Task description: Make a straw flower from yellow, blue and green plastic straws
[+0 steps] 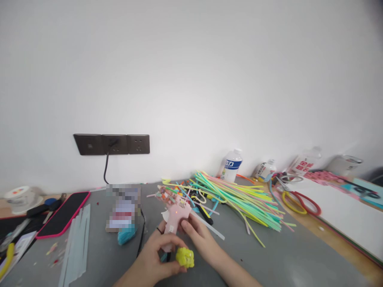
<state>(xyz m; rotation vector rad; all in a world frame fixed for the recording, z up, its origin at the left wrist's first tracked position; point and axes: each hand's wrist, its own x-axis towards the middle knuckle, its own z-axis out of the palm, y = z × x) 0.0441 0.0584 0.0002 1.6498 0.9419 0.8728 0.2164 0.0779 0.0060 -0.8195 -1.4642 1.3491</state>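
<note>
A small, bumpy yellow piece (185,257) is pinched between the thumb and fingers of my left hand (160,249). Close in front of it is a pink hot glue gun (175,217) with a small lit orange light. My right hand (200,235) has its fingers closed at the gun's right side, the thumb lying against the body. A translucent glue stick (216,230) juts from the gun toward the lower right, past my right hand. The gun's lower end is partly hidden behind my left fingers, so I cannot tell whether that hand touches it too.
Pipe cleaners (239,199) lie piled behind my right hand, beside black-and-yellow pliers (206,213). Left are glue sticks (76,243), a phone (64,215) and a blurred-out box (122,207). Scissors (299,202) and a white board (344,211) lie right; a bottle (231,165) stands behind.
</note>
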